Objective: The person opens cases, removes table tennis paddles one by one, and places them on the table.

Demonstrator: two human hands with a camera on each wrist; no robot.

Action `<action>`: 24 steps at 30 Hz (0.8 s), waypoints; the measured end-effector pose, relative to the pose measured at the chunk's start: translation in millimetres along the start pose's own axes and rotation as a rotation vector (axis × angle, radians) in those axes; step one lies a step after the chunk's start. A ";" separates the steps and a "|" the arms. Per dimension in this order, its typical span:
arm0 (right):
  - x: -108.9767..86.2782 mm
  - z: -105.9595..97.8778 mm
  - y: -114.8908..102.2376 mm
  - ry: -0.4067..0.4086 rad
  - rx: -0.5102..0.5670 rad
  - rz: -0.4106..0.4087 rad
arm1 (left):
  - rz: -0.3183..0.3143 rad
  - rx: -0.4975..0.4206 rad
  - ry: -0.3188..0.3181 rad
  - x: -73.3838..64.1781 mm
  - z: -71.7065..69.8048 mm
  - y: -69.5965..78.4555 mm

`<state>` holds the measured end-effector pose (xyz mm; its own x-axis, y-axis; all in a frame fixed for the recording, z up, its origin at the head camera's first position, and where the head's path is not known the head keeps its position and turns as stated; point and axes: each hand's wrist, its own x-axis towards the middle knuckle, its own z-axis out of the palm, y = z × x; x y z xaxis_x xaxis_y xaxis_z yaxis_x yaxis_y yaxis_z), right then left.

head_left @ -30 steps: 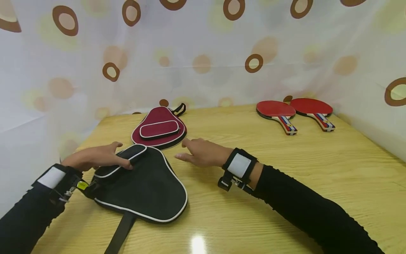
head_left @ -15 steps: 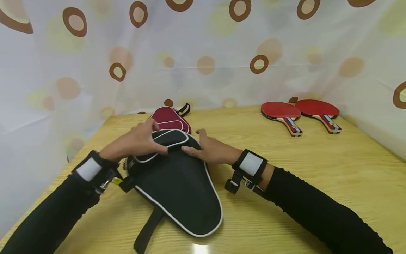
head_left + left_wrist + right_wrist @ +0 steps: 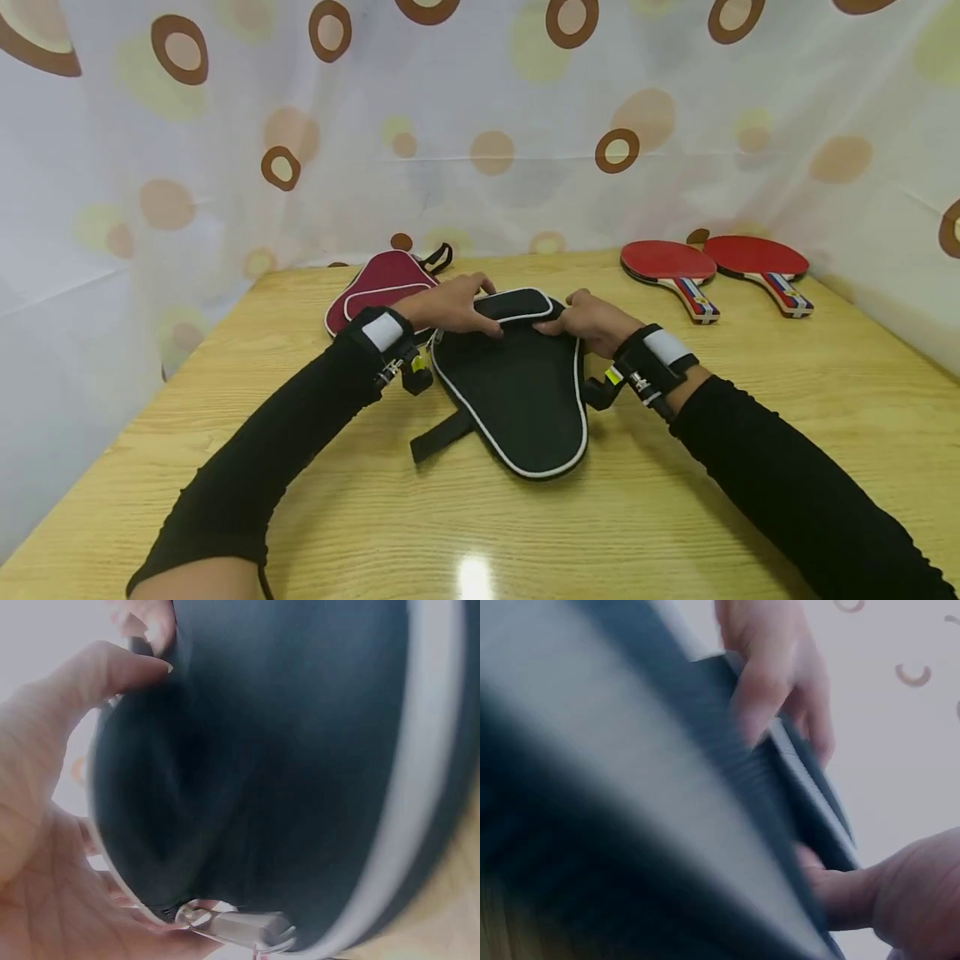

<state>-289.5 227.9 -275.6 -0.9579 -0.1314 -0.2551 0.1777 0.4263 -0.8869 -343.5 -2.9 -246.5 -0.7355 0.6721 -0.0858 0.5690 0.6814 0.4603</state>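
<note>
A black table tennis paddle case [image 3: 521, 392] with white piping has its narrow end toward me. My left hand [image 3: 448, 305] grips its far left edge, thumb on the face beside the raised pocket [image 3: 525, 303]. At the far right edge, my right hand [image 3: 595, 321] holds the case with its thumb on the face. A metal zipper pull [image 3: 240, 928] hangs near my left palm in the left wrist view. The black strap [image 3: 442, 435] sticks out to the left. Fingers beneath the case are mostly hidden.
Behind my left hand lies a dark red paddle case [image 3: 384, 273] with a black loop [image 3: 441, 257]. Two red paddles, one [image 3: 667, 260] overlapping the other [image 3: 757, 254], rest at the back right. A patterned cloth [image 3: 480, 108] hangs behind the wooden table [image 3: 360, 517].
The black case has moved right and away from me, turning so its narrow end points nearer to me. My right hand has come from beside the case to hold its edge.
</note>
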 end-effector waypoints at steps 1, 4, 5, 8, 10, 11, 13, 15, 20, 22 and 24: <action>2.5 -2.0 2.3 0.015 -0.010 -0.011 | -0.011 0.013 0.005 0.7 1.4 -2.8; 8.2 -10.5 8.6 0.076 -0.033 -0.043 | -0.029 0.054 0.069 -5.4 -0.6 -13.3; 9.6 -14.4 10.2 0.095 -0.037 -0.045 | -0.039 0.103 0.098 -8.3 -2.4 -17.7; 10.4 -25.4 12.0 0.127 -0.071 -0.044 | -0.117 0.257 0.126 -17.9 -6.3 -34.4; 9.2 -29.5 11.1 0.136 -0.133 -0.039 | -0.179 0.331 0.081 -23.7 -6.8 -44.4; 7.8 -30.5 10.0 0.143 -0.186 -0.031 | -0.206 0.354 0.049 -25.9 -6.5 -48.9; 2.4 -30.4 6.1 0.156 -0.317 -0.030 | -0.249 0.359 -0.003 -28.8 -5.9 -56.1; -6.0 -28.9 -0.1 0.146 -0.463 -0.056 | -0.265 0.343 -0.024 -29.4 -6.3 -60.9; -38.5 -22.7 -17.1 -0.017 -0.765 -0.167 | -0.287 0.343 -0.043 -32.5 -10.4 -73.4; -51.2 -18.1 -21.1 -0.123 -0.821 -0.197 | -0.295 0.351 -0.065 -37.4 -12.6 -80.9; -60.6 -11.7 -22.8 -0.224 -0.847 -0.213 | -0.299 0.360 -0.085 -44.6 -15.3 -88.5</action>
<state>-238.1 236.6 -235.4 -0.8692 -0.4171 -0.2655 -0.3093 0.8776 -0.3662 -366.7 -97.7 -269.9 -0.8624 0.4421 -0.2466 0.4391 0.8957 0.0698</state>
